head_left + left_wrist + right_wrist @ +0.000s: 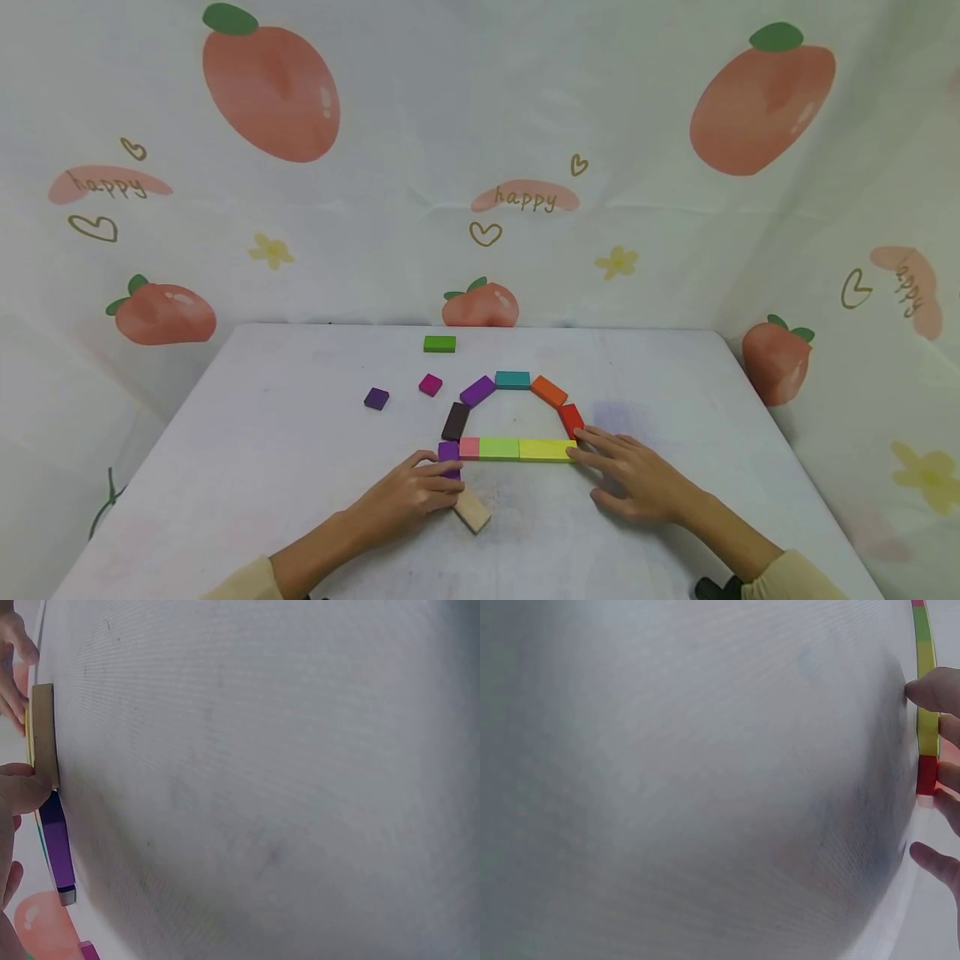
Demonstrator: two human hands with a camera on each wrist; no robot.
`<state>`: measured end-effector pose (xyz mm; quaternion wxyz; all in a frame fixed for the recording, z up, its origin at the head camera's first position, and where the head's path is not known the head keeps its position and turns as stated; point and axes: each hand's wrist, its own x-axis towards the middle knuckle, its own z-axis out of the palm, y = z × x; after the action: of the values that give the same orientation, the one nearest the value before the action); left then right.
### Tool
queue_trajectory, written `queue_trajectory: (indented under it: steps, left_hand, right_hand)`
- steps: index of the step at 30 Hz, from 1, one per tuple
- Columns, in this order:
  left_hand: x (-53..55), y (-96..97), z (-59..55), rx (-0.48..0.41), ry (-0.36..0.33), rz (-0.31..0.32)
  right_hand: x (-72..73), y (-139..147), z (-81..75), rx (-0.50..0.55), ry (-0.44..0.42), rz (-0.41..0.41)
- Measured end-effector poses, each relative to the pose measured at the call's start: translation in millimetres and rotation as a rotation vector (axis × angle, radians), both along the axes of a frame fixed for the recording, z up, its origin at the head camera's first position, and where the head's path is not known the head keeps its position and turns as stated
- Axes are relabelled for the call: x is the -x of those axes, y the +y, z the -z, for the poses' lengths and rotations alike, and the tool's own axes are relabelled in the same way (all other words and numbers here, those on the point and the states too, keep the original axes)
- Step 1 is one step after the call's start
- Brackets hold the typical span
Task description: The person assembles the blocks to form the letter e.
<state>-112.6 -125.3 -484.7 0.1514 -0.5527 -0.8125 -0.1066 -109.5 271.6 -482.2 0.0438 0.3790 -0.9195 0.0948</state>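
Observation:
In the head view my left hand [408, 498] bends over the meeting ends of a purple block [448, 451] and a plain wooden block [474, 511]. The thumb lies against the wooden block's end, and fingers overlap the purple one. My right hand [637, 477] has its fingers spread at the right end of the row, a fingertip at the yellow block [546, 451] and another by the red block [571, 420]. Left of the yellow sit a light green block [498, 450] and a pink block [469, 449]. In the right wrist view the thumb [934, 690] overlaps the yellow block.
Black [455, 422], purple [477, 391], teal [513, 381] and orange [549, 390] blocks arch above the row with the red. Loose on the white table [300, 450] lie a green block [439, 344], a magenta block [431, 384] and a dark purple block [377, 399]. A printed curtain [405, 167] hangs behind.

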Motion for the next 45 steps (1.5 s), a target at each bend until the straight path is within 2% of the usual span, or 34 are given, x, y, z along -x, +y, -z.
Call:
queue_trajectory:
  steps: [9, 23, 33, 41, 45]
  left_hand:
    - [1.2, -0.8, 2.2, -0.016, 0.002, 0.014]
    - [0.7, -0.5, 2.6, -0.036, -0.036, 0.009]
    - [0.6, -2.4, 3.6, -0.028, -0.061, 0.000]
    - [1.1, -1.9, 3.9, -0.041, -0.059, 0.007]
    - [0.1, -1.4, 2.7, -0.053, -0.088, 0.007]
  right_hand:
    - [-0.5, -0.6, -0.3, -0.007, -0.011, 0.007]
    - [-1.2, -0.4, -1.0, 0.003, -0.014, 0.011]
    - [-0.1, 0.7, 1.3, 0.012, 0.033, -0.011]
    - [-0.1, 0.2, 1.0, 0.002, 0.011, 0.002]
    - [0.2, 0.0, 0.6, 0.001, 0.018, 0.000]
